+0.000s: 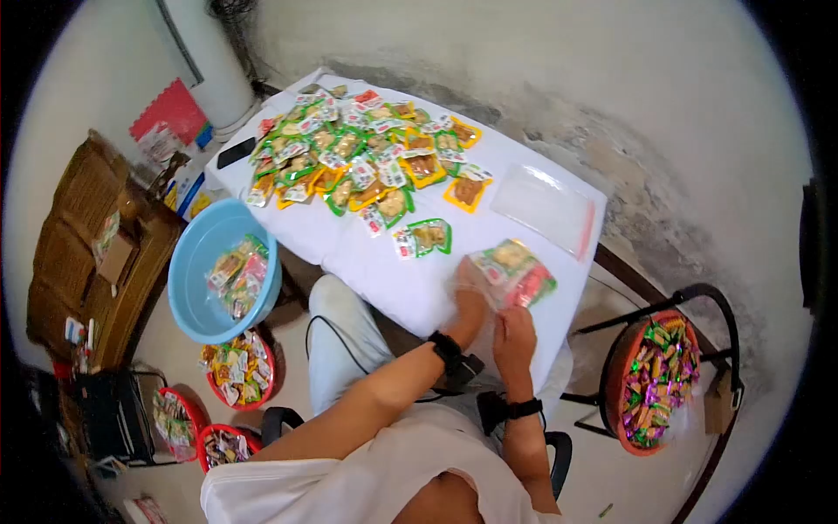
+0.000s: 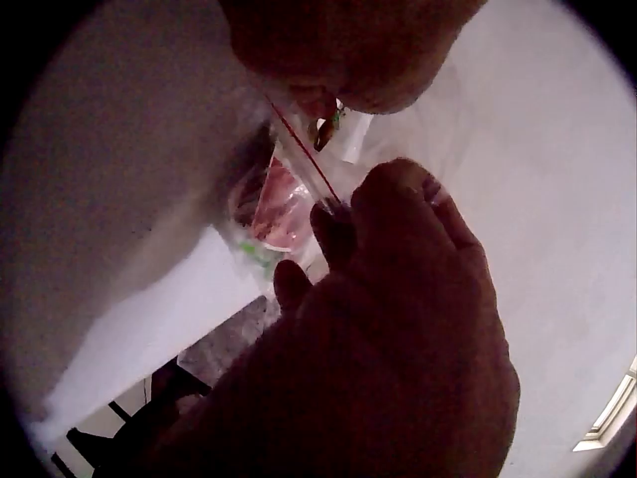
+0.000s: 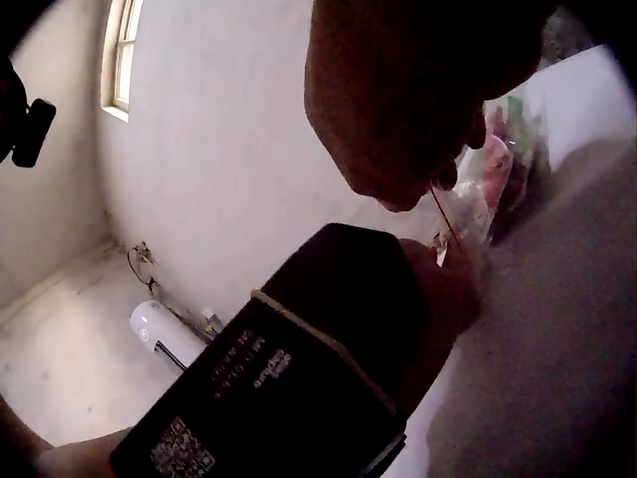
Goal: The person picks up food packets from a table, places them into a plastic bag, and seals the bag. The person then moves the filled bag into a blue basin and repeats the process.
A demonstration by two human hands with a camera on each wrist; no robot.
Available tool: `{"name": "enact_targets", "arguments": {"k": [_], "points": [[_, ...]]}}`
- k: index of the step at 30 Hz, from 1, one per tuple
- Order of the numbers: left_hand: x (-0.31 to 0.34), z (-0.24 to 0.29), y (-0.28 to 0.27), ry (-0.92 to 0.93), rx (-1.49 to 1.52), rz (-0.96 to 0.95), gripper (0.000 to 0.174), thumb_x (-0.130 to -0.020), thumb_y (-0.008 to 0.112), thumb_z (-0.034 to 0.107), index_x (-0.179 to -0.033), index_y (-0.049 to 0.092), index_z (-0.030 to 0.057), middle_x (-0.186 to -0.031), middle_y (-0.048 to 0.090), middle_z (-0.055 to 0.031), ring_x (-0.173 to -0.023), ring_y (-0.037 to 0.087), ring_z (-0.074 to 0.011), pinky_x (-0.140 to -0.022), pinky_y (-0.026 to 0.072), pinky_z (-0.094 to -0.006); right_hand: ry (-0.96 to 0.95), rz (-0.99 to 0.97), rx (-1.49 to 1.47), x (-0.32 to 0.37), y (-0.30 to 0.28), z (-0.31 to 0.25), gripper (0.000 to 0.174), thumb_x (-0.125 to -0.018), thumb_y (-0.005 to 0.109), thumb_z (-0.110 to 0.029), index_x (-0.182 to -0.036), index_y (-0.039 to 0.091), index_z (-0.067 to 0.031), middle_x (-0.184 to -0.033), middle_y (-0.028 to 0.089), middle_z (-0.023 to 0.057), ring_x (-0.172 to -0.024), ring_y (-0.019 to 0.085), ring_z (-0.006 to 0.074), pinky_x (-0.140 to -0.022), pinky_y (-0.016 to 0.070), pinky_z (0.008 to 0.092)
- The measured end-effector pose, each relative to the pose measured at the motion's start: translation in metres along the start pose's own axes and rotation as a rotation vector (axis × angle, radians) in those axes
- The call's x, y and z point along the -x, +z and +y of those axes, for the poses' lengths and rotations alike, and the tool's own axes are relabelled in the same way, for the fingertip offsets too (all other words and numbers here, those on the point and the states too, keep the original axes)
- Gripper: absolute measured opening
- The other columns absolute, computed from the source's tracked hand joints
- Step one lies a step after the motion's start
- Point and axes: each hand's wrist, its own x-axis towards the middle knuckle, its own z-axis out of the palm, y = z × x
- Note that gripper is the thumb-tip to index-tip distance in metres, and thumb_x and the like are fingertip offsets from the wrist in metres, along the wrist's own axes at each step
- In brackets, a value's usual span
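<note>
At the near right edge of the white table (image 1: 349, 253), the head view shows a clear zip bag (image 1: 513, 272) of snack packets (image 1: 508, 258), with the left hand (image 1: 471, 301) and right hand (image 1: 515, 336) both at its mouth. From the left wrist, fingertips of both hands pinch the bag's red zip strip (image 2: 299, 149). From the right wrist the same closed pinch shows. The bag looks light, soft and slick, its contents loose, so the stiffer strip seems the surest hold.
</note>
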Motion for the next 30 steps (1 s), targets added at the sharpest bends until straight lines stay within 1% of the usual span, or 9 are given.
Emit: {"name": "enact_targets", "arguments": {"k": [3,6,8,11,13,15,19,28,30], "points": [[0.019,0.047,0.008,-0.213,0.627,0.080,0.040,-0.095,0.044,0.011,-0.131,0.034,-0.0039,-0.118,0.050,-0.0140,-0.104,0.054,-0.0228,-0.085,0.0495,-0.0291,0.008,-0.056,-0.027,0.002,0.007,-0.007,0.009,-0.076,0.060,-0.002,-0.085,0.059,-0.0040,-0.082,0.056,0.0139,-0.079,0.056,0.0348,-0.068,0.0449,0.0420],[0.036,0.048,-0.001,-0.085,0.101,0.110,0.046,-0.099,0.036,0.032,-0.131,0.037,-0.0017,-0.124,0.050,-0.0154,-0.112,0.051,-0.0257,-0.097,0.0435,-0.0353,0.008,-0.123,0.007,0.001,0.011,-0.011,0.016,-0.076,0.062,-0.001,-0.092,0.059,-0.0018,-0.085,0.058,0.0141,-0.078,0.058,0.0306,-0.068,0.0463,0.0388],[0.047,0.038,-0.015,-0.159,0.219,-0.016,0.033,-0.092,0.042,0.004,-0.125,0.045,-0.0005,-0.109,0.057,-0.0107,-0.100,0.055,-0.0214,-0.083,0.0489,-0.0274,-0.005,-0.098,-0.048,-0.001,0.012,-0.020,0.017,-0.076,0.062,-0.001,-0.092,0.059,-0.0021,-0.083,0.057,0.0135,-0.074,0.057,0.0295,-0.066,0.0457,0.0389],[0.069,0.117,-0.007,-0.212,-0.452,-0.099,0.048,-0.092,0.049,0.011,-0.136,0.034,-0.0011,-0.129,0.049,-0.0146,-0.116,0.050,-0.0199,-0.094,0.0441,-0.0318,-0.007,-0.131,-0.075,-0.003,0.015,-0.029,0.016,-0.076,0.062,0.000,-0.092,0.060,-0.0021,-0.077,0.056,0.0125,-0.069,0.057,0.0272,-0.062,0.0447,0.0381],[0.055,0.058,-0.032,-0.219,-0.485,-0.124,0.048,-0.090,0.050,0.007,-0.135,0.036,-0.0009,-0.126,0.052,-0.0153,-0.113,0.052,-0.0193,-0.093,0.0437,-0.0307,-0.007,-0.189,-0.043,-0.002,0.016,-0.031,0.015,-0.076,0.062,0.000,-0.090,0.060,-0.0019,-0.075,0.056,0.0120,-0.066,0.056,0.0261,-0.061,0.0443,0.0371],[0.047,0.067,-0.026,0.308,-0.834,-0.288,0.050,-0.089,0.050,0.006,-0.136,0.035,-0.0005,-0.119,0.057,-0.0155,-0.107,0.055,-0.0191,-0.091,0.0444,-0.0300,-0.049,-0.146,-0.055,-0.002,0.017,-0.031,0.009,-0.078,0.061,0.000,-0.087,0.060,-0.0012,-0.070,0.054,0.0112,-0.063,0.055,0.0254,-0.059,0.0436,0.0348],[0.022,0.037,-0.027,-0.114,-0.624,-0.199,0.051,-0.089,0.048,0.010,-0.138,0.036,0.0040,-0.117,0.053,-0.0248,-0.100,0.055,-0.0359,-0.086,0.0437,-0.0376,-0.019,-0.135,-0.098,0.000,0.018,-0.027,0.006,-0.077,0.062,-0.004,-0.083,0.061,-0.0044,-0.068,0.054,0.0112,-0.065,0.054,0.0298,-0.058,0.0426,0.0384],[0.063,0.091,-0.051,0.467,-1.018,-0.402,0.045,-0.093,0.046,0.009,-0.135,0.037,-0.0042,-0.123,0.054,-0.0214,-0.108,0.056,-0.0250,-0.094,0.0431,-0.0330,0.018,-0.139,-0.064,0.006,0.027,-0.022,0.008,-0.080,0.064,-0.007,-0.087,0.063,-0.0033,-0.076,0.060,0.0133,-0.066,0.057,0.0294,-0.060,0.0465,0.0364],[0.076,0.173,-0.066,-0.105,-0.684,-0.756,0.041,-0.094,0.048,0.013,-0.133,0.043,-0.0001,-0.126,0.054,-0.0177,-0.112,0.055,-0.0236,-0.097,0.0410,-0.0338,0.057,-0.173,-0.059,0.006,0.022,-0.023,0.009,-0.080,0.064,-0.007,-0.088,0.063,-0.0030,-0.078,0.061,0.0137,-0.066,0.058,0.0295,-0.060,0.0471,0.0361]]}}
